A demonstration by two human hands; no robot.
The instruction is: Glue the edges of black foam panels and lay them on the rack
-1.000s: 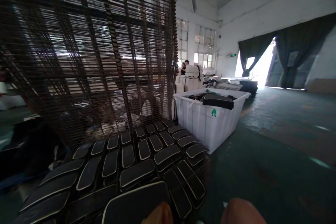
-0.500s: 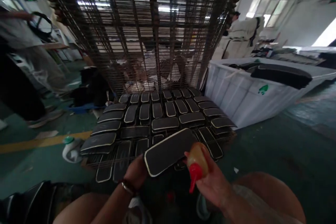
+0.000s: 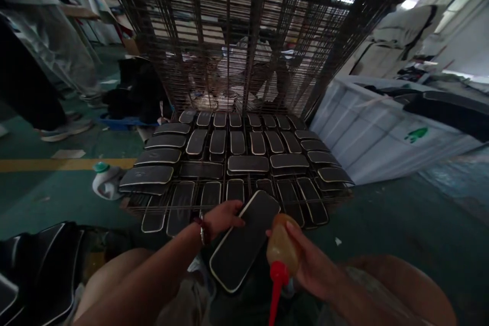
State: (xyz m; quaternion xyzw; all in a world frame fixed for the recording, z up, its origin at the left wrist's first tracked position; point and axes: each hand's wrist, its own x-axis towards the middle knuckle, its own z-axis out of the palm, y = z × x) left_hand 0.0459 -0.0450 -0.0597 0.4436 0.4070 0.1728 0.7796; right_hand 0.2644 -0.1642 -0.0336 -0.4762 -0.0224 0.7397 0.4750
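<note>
The left hand (image 3: 219, 218) pinches the upper left edge of a black pad (image 3: 244, 242), fingers curled over its rim. The right hand (image 3: 311, 265) wraps its fingers around a squeeze bottle (image 3: 281, 254), its red nozzle pointing down just beside the pad.

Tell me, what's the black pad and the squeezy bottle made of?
The black pad looks like matte fabric or foam with a pale stitched edge, though I can't be sure. The squeezy bottle seems soft, see-through plastic, amber inside, with a glossy red nozzle.

A factory floor: wire drying racks (image 3: 244, 35), white bins (image 3: 374, 132).
</note>
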